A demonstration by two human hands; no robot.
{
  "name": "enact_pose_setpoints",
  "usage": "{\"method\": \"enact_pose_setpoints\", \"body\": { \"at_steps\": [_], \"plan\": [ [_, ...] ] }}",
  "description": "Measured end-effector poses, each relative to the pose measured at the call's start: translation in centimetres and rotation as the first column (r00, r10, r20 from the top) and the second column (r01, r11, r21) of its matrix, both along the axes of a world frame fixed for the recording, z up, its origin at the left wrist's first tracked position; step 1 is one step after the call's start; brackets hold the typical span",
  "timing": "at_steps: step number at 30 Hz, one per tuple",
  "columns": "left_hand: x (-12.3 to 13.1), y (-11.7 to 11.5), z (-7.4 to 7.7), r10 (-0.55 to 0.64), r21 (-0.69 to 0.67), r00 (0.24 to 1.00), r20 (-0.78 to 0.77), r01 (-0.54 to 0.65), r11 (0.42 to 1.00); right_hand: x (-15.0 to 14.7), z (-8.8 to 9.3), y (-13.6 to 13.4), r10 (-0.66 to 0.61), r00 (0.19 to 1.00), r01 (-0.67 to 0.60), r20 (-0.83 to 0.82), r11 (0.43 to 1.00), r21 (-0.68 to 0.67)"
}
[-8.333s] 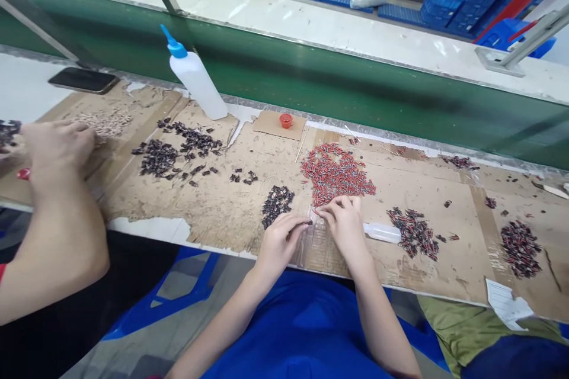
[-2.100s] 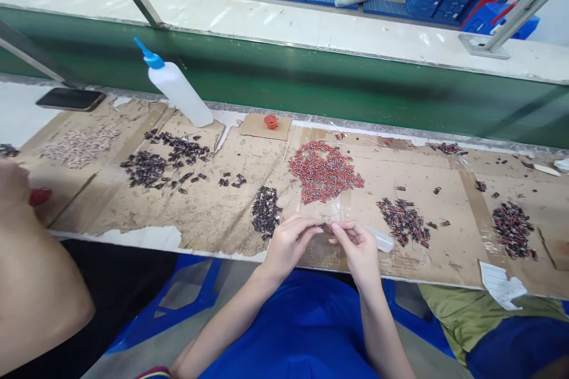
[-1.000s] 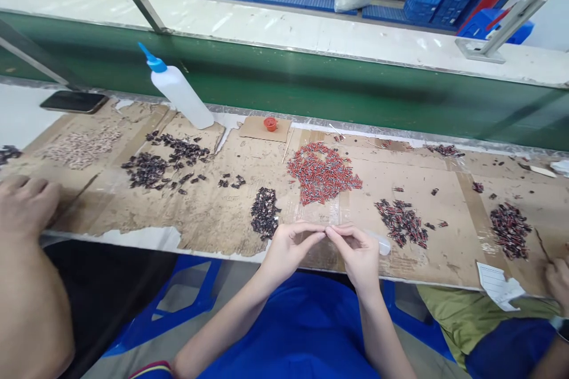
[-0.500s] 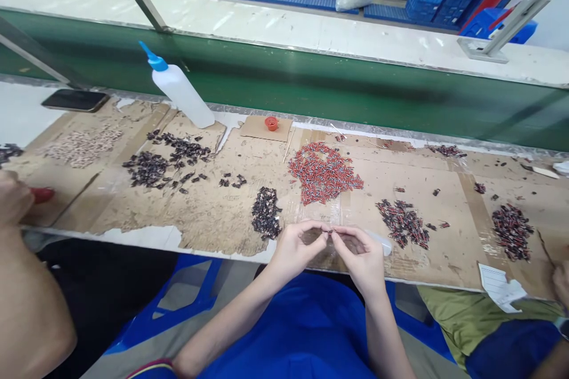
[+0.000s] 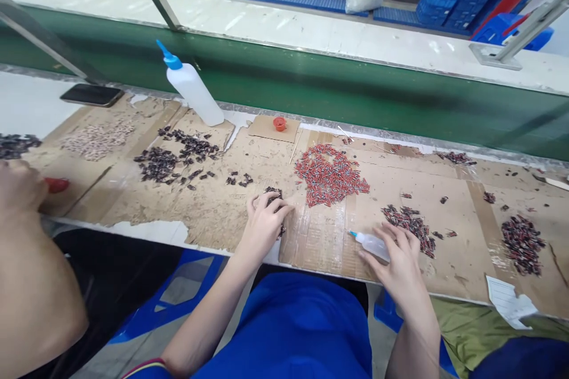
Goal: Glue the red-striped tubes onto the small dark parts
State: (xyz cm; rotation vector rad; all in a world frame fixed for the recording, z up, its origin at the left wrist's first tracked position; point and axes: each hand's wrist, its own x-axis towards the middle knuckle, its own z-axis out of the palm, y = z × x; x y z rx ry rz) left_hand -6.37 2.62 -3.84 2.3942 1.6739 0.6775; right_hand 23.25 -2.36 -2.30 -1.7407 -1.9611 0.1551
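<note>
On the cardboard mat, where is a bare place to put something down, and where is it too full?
Bare cardboard lies between the dark pile under the left hand and the scattered dark pieces. Another bare patch lies between the mixed pile near the right hand and the far-right pile. The middle is crowded: the red pile and the small bottle.

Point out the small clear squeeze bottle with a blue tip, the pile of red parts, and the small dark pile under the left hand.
small clear squeeze bottle [image 5: 372, 244], head view, on its body.
pile of red parts [image 5: 331, 174], head view, its middle.
small dark pile [image 5: 272, 192], head view, its far edge.
</note>
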Motion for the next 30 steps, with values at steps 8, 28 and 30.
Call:
{"method": "enact_pose_setpoints", "body": {
  "at_steps": [8, 28, 30],
  "plan": [
    [1.8, -0.1, 0.6, -0.182, -0.036, 0.964, 0.195, 0.192, 0.981, -1.3, 0.7, 0.3, -0.151, 0.898, 0.052, -0.414, 0.97, -0.239],
    [4.7, -0.3, -1.8, -0.199, -0.114, 0.91, 0.364, 0.255, 0.96, -5.7, -0.6, 2.0, -0.331, 0.058, 0.33, -0.942, 0.897, -0.295],
    [5.0, -0.2, -1.7, -0.196, -0.108, 0.906, 0.375, 0.253, 0.961, -6.0, -1.2, 2.1, -0.319, 0.06, 0.374, -0.946, 0.886, -0.275]
  ]
}}
